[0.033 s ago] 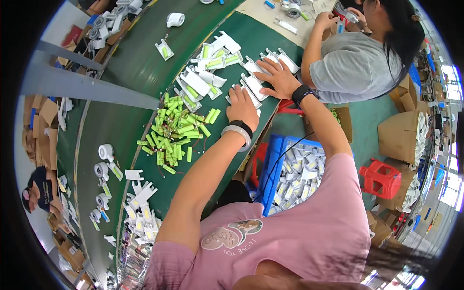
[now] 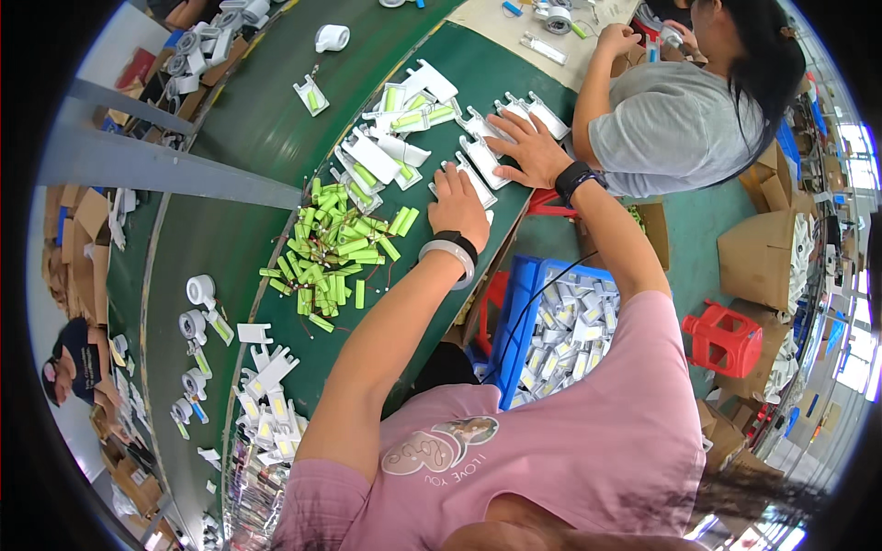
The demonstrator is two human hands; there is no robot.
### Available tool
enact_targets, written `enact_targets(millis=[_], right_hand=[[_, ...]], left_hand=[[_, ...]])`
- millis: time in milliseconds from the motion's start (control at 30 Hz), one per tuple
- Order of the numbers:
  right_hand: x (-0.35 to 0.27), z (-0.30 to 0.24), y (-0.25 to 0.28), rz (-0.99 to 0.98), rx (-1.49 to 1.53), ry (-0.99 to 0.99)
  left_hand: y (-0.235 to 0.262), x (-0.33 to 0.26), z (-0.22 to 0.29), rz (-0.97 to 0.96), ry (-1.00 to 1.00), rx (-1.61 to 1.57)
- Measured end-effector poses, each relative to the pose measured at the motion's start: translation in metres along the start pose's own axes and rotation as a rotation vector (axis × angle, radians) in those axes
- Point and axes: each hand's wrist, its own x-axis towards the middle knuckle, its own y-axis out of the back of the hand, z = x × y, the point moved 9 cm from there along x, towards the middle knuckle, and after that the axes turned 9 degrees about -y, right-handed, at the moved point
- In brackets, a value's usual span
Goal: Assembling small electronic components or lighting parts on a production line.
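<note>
On the green worktable, a row of white plastic casings (image 2: 483,163) lies beneath my hands. My left hand (image 2: 459,208) rests palm down on the nearest casings, its fingers stretched forward and partly covering them. Farther right, my right hand (image 2: 535,152) lies flat with spread fingers across other casings in the same row. Neither hand is wrapped round anything. Left of the row sits a loose group of white casings (image 2: 367,151), some with green battery cells inside. A heap of green battery cells (image 2: 335,243) with thin wires spreads nearer my left forearm.
A blue crate (image 2: 520,303) of white parts stands beside the table, near a red stool (image 2: 724,339). More white casings (image 2: 268,390) pile up at the lower left. The conveyor belt (image 2: 248,129) carries small white devices. A co-worker (image 2: 675,124) sits at the far right.
</note>
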Motion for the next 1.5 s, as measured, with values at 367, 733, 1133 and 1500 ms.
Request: enact_targets(millis=[367, 733, 1133, 1500], right_hand=[[0.02, -0.007, 0.022, -0.009, 0.288, -0.068], [0.025, -0.007, 0.008, -0.052, 0.172, -0.068], [0.02, -0.008, 0.011, 0.026, 0.077, -0.156], [0.022, -0.005, 0.006, -0.072, 0.133, -0.292]], left_hand=[[0.015, -0.022, -0.007, 0.041, -0.098, -0.068], [0.043, -0.097, -0.022, 0.144, -0.258, -0.246], [0.082, -0.277, -0.136, 0.176, 0.109, -0.341], [0.067, -0.432, -0.191, 0.297, 0.483, -0.356]])
